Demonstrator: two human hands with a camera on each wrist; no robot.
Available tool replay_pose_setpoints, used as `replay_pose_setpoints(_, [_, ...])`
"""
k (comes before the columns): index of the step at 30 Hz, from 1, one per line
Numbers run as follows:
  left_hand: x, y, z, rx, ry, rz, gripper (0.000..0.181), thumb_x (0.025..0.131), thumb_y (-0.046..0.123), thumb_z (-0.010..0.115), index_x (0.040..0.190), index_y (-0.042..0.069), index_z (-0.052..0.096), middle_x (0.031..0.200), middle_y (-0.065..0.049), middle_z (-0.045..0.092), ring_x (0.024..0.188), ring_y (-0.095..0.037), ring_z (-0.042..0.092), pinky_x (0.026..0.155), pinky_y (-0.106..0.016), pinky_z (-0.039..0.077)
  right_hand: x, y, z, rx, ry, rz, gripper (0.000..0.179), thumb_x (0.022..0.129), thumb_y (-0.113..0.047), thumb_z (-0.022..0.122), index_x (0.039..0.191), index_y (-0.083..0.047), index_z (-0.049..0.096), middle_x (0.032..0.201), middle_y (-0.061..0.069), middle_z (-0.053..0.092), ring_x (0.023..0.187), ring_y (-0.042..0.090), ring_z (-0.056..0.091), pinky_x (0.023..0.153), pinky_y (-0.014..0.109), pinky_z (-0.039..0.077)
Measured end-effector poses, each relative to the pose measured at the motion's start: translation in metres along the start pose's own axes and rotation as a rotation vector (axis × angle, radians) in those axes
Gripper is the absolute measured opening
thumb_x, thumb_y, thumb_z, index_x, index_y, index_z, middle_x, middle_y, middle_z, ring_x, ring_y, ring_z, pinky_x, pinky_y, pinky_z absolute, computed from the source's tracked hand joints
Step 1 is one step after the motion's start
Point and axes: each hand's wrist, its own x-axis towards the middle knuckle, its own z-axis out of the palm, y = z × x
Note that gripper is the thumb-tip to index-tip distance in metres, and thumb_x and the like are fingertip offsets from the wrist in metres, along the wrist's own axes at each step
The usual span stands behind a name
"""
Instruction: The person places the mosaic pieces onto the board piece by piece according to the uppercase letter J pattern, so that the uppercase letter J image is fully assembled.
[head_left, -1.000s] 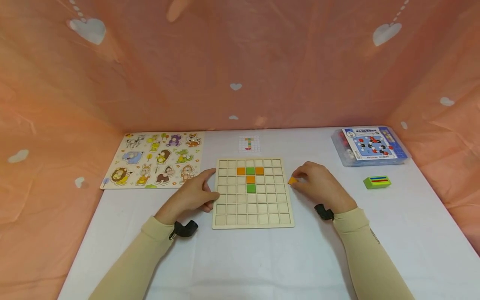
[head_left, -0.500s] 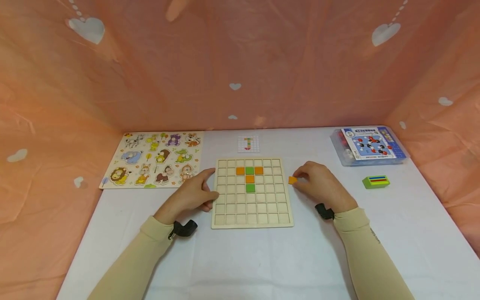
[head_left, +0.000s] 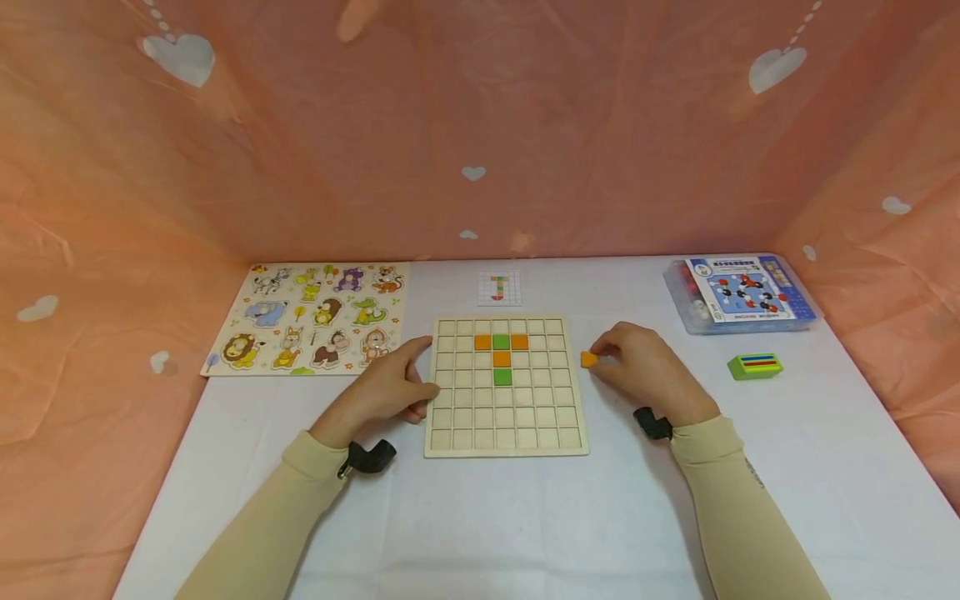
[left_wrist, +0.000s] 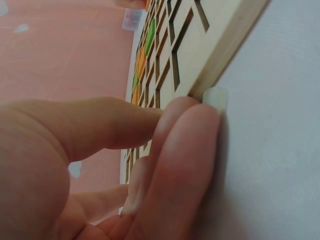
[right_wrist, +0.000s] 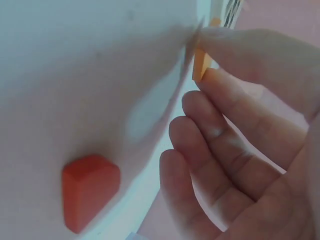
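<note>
My left hand [head_left: 386,385] holds the left edge of a pale wooden grid board [head_left: 480,417]. In the left wrist view its thumb lies over the board's top and curled fingers [left_wrist: 185,145] sit against the side. Five-square inlay on the board forms a T of orange and green tiles [head_left: 502,359]. Just right of the board, my right hand [head_left: 637,367] pinches a small orange tile [head_left: 588,359] between thumb and index finger, close over the table. A red block [right_wrist: 90,190] with a rounded side lies near that hand in the right wrist view; the hand hides it from the head view.
Behind the board lies a small pattern card [head_left: 499,288]. An animal puzzle board [head_left: 300,321] occupies the back left. At the right are a plastic box [head_left: 742,292] with a molecule picture and a green striped block [head_left: 754,366]. Pink cloth [head_left: 480,125] closes off the back and sides.
The orange tile has turned slightly in my right fingers, and that hand has shifted a little to the right. My left hand stays at the board's edge.
</note>
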Motion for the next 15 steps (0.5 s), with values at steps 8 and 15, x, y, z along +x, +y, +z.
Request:
replay_pose_setpoints(8, [0.001, -0.001, -0.001, -0.006, -0.003, 0.01, 0.089, 0.098, 0.012, 0.075, 0.173, 0.015, 0.026, 0.087, -0.013, 0.068, 0.067, -0.021, 0.074, 0.065, -0.035, 0.069, 0.0, -0.01, 0.002, 0.002, 0.021, -0.034, 0.024, 0.096, -0.023, 0.08, 0.111, -0.005, 0.081, 0.108, 0.01, 0.076, 0.105, 0.032, 0.069, 0.102, 0.053, 0.059])
replay_pose_setpoints(15, [0.001, -0.001, 0.0, -0.007, 0.002, -0.004, 0.089, 0.097, 0.012, 0.076, 0.172, 0.017, 0.027, 0.087, -0.013, 0.067, 0.065, -0.021, 0.074, 0.064, -0.035, 0.068, 0.001, -0.03, 0.012, -0.027, 0.007, -0.09, 0.019, 0.095, -0.022, 0.082, 0.106, -0.007, 0.082, 0.105, 0.006, 0.074, 0.099, 0.027, 0.067, 0.099, 0.049, 0.061])
